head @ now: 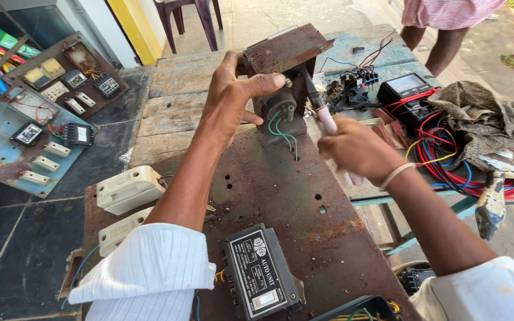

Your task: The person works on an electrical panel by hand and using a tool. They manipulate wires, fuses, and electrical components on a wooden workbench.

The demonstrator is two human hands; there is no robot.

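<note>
L hand point(228, 98) grips rusty motor point(284, 71) – R hand point(355, 148) grips screwdriver point(322, 110), tip at motor.

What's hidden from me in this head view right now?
- Screwdriver tip: behind the rusty motor, its contact point unseen.
- Right hand: fingers curl away, grip on the handle mostly hidden.
- Motor's far side: covered by the left hand.
- Black box: cut off by the bottom edge.
</note>
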